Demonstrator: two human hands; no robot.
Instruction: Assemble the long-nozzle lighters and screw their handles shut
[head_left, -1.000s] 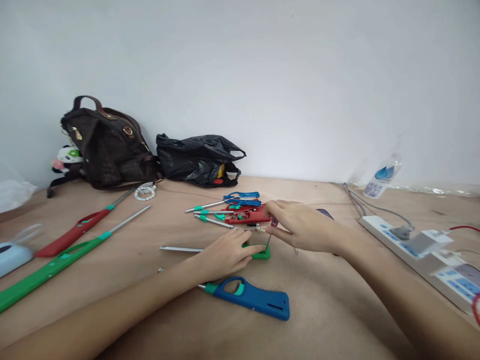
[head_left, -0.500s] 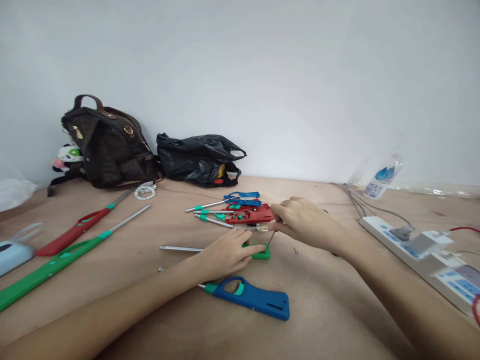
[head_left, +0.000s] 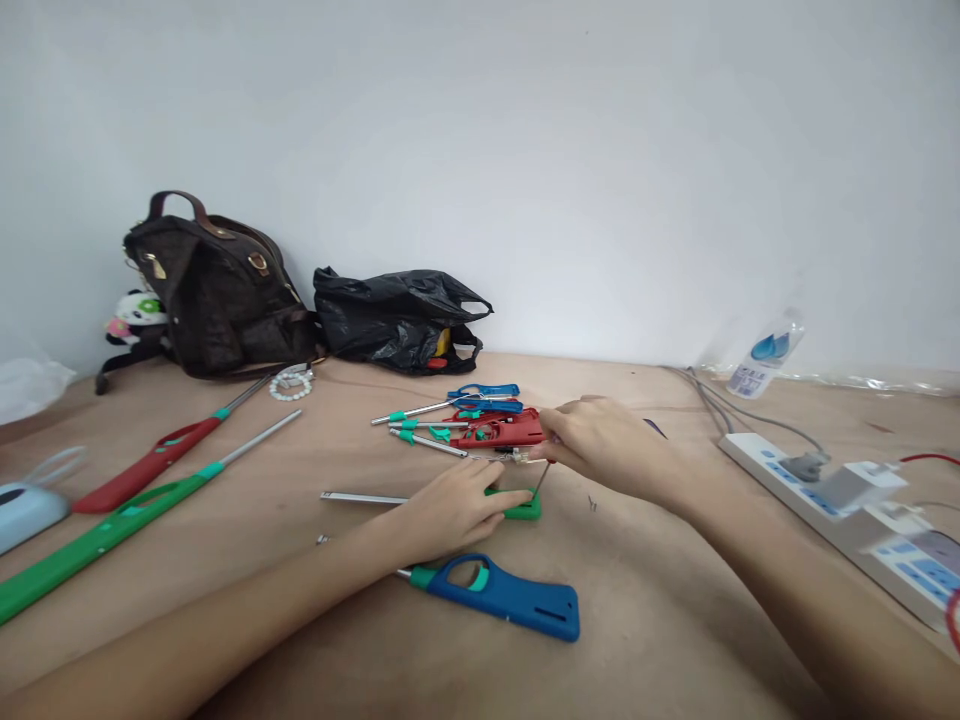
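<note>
My left hand [head_left: 457, 503] presses a green utility lighter [head_left: 527, 508] to the table, its fingers over the handle and hiding most of it. The lighter's metal tube [head_left: 360, 497] sticks out to the left. My right hand [head_left: 592, 437] is closed around a screwdriver [head_left: 543, 480], whose tilted shaft meets the handle's right end. Most of the screwdriver's handle is hidden by my fingers. Nearer to me lies a whole blue lighter [head_left: 510, 598]. Behind my hands are red casing halves [head_left: 502, 430], blue casing halves [head_left: 491, 397] and loose metal tubes [head_left: 427, 442].
Two long lighters, one red [head_left: 154, 462] and one green [head_left: 112, 532], lie at left. A backpack [head_left: 217, 290] and a black plastic bag [head_left: 390, 318] stand by the wall. Small screws [head_left: 592, 504] lie right of my hands. A power strip [head_left: 780, 490] and bottle [head_left: 766, 358] are at right.
My right hand has shifted and turned slightly on the screwdriver, showing a bit of its red handle. The left hand and the lighter have stayed in place.
</note>
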